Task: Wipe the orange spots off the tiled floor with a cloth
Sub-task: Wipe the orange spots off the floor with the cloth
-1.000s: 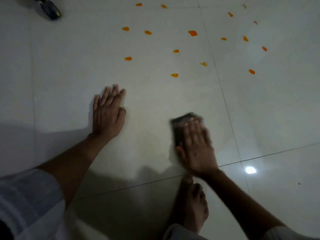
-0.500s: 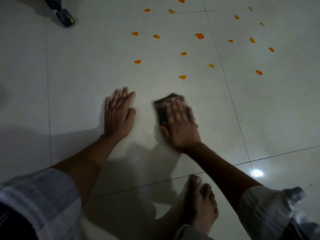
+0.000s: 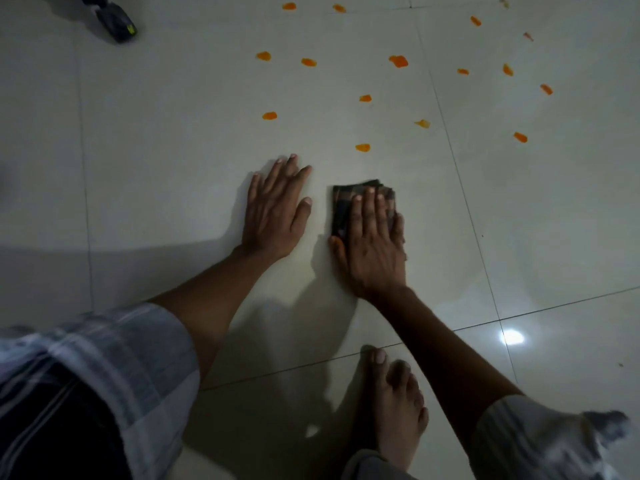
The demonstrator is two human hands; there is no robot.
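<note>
1. Pale glossy tiles make up the tiled floor [image 3: 166,161], crossed by thin dark grout lines, with a bright light reflection at about 4 o'clock from the picture's centre.
2. A striped grey-and-white sleeve [image 3: 114,368] fills the 8 o'clock corner; a lighter, blurred sleeve sits at 5 o'clock.
3. A bare foot [image 3: 394,407] stands at 6 o'clock, toes pointing toward 12 o'clock, just below the right forearm.
4. The left hand [image 3: 273,209] lies flat on the tile near centre, palm down, fingers spread a little and holding nothing.
5. The right hand [image 3: 370,244] sits just at 3 o'clock of the left, apart from it, palm down with fingers extended, pressing flat on the cloth.
6. The cloth [image 3: 343,206], dark and folded, lies on the floor under the right hand, its edges showing past the fingertips toward 12 o'clock and on the thumb side.
7. A dark object [image 3: 116,20] lies at 11 o'clock; what it is cannot be told.
8. The orange spots [image 3: 362,147] are scattered from 12 to 2 o'clock; the nearest lies at 12 o'clock of the cloth, not touching it.
</note>
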